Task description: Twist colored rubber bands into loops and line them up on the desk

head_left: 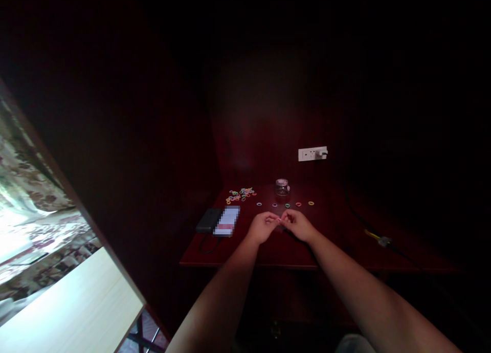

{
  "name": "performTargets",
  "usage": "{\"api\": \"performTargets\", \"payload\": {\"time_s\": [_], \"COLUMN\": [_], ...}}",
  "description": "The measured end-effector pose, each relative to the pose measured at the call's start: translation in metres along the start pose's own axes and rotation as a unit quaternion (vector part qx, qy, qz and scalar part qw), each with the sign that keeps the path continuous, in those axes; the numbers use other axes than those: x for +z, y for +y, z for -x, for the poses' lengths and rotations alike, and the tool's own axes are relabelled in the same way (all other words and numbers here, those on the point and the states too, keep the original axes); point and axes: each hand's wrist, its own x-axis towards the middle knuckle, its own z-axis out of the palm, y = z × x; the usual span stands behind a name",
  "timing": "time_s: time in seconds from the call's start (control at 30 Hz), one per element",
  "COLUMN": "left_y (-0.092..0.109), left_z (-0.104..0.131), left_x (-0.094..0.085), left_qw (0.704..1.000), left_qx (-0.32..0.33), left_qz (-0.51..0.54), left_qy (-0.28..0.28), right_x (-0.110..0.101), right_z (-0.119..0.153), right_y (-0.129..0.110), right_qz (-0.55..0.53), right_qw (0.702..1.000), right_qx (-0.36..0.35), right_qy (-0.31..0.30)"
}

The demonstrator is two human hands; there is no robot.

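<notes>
Worktop: a dark red surface [333, 235] in a dim alcove, with a white wall socket [306, 154] behind.
Pink band: small, at the fingertips between the two hands, above the front half of the worktop; its exact shape is too small to tell.
Left hand: fingers of the left hand [264, 227] pinched together on the pink band.
Right hand: fingers of the right hand [299, 226] also closed on it, the tips almost meeting the left ones.
Good handling: I'd keep both pinches light and level, easing the band evenly so it doesn't spring away.
Row: five coloured bands just beyond the hands, yellow one [311, 203] rightmost; low knuckles could nudge them.
Beyond: clear jar [282, 189] behind the row, pile of bands [246, 192] to its left.
Edges: front edge under the forearms; phone [227, 221] bounds leftward movement, yellow-ended cable [373, 235] lies farther right.
</notes>
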Motion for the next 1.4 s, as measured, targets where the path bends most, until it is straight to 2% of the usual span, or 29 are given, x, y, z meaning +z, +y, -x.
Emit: {"api": "performTargets", "payload": {"time_s": [0.5, 0.7, 0.83, 0.97, 1.17, 1.4], "left_y": [-0.003, -0.001, 0.002, 0.006, 0.002, -0.003], "left_z": [0.0, -0.001, 0.0, 0.002, 0.001, 0.0], "left_x": [-0.001, -0.001, -0.002, -0.001, -0.001, -0.002], "left_qw": [1.0, 1.0, 1.0, 1.0, 1.0, 1.0], "left_qx": [0.011, -0.005, -0.005, -0.002, -0.006, 0.004], "left_qz": [-0.006, -0.019, -0.007, 0.003, 0.001, -0.002], "left_qy": [0.003, 0.021, 0.014, 0.005, 0.009, 0.011], "right_x": [0.001, 0.001, 0.0, 0.0, -0.001, -0.003], "right_z": [-0.002, -0.004, -0.003, -0.001, 0.0, 0.0], "right_y": [0.003, 0.006, -0.001, -0.006, -0.003, -0.002], "right_qz": [0.036, -0.01, -0.04, -0.008, 0.003, -0.04], "right_qw": [0.998, 0.997, 0.997, 0.999, 1.0, 0.999], "right_qx": [-0.004, 0.011, 0.03, 0.028, 0.012, 0.011], "right_qy": [0.046, 0.077, 0.051, 0.016, 0.027, 0.036]}}
